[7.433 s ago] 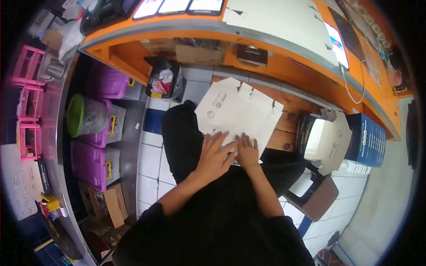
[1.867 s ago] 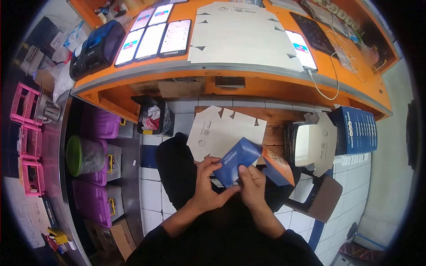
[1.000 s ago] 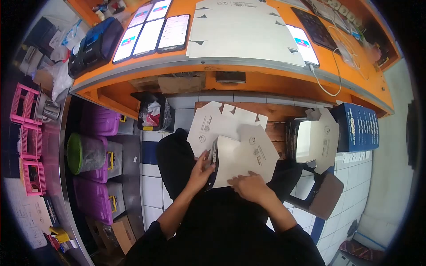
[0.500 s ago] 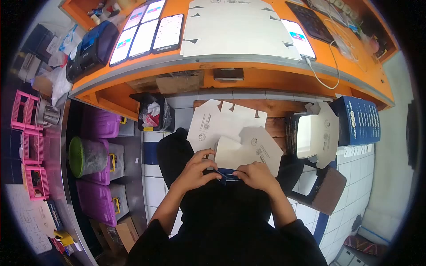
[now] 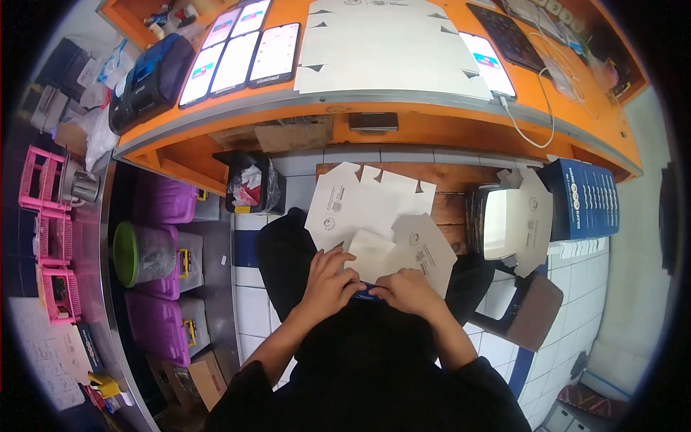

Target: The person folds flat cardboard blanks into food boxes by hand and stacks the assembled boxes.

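Note:
A part-folded cardboard box, pale inside and blue outside, rests on the lap. Its near edge is pinched between the fingertips of my left hand and my right hand. The two hands sit close together, a small blue strip showing between them. Beyond the box, a flat pale cardboard sheet with notched edges lies on a low wooden bench. To the right, another part-folded box stands open, its printed flap outward.
An orange desk ahead carries phones, a black printer and pale cardboard sheets. Below stands a small bin. Left are purple-lidded containers. At right are a blue box and a brown-topped stool.
Over the last second, my right hand has moved from the box's pale panel to its near edge. My left hand has shifted from the side to that edge, and the edge is now folded up.

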A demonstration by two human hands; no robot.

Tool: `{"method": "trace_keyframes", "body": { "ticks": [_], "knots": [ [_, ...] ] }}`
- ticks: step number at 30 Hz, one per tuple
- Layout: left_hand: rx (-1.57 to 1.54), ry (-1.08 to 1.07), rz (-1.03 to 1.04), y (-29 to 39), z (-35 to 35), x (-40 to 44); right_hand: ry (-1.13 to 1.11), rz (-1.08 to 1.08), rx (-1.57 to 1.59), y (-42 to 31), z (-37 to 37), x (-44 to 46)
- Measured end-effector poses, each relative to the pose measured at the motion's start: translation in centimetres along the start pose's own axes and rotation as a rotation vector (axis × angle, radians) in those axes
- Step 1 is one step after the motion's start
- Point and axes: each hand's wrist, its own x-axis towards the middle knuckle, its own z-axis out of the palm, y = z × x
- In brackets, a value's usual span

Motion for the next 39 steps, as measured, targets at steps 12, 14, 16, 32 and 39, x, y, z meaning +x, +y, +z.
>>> {"method": "trace_keyframes", "body": {
  "ticks": [12,14,16,32,39],
  "knots": [
    [-0.301,0.223,-0.560,-2.5,1.1,0.3,0.299,0.101,-0.104,0.6,-3.4,-2.8],
    [-0.206,0.314,-0.499,-1.7,1.4,0.4,0.548,0.060,-0.196,-0.5,-3.6,-2.6],
    [-0.206,0.297,-0.423,-0.2,1.0,0.8,0.584,0.070,-0.260,-1.1,-3.7,-2.5],
    [-0.002,0.191,0.120,5.8,1.7,1.9,0.181,0.043,-0.256,-2.0,-1.1,-3.2],
    [-0.244,0.301,0.086,5.4,0.2,1.9,0.670,0.227,-0.595,5.5,-3.8,-8.7]
  ]
}}
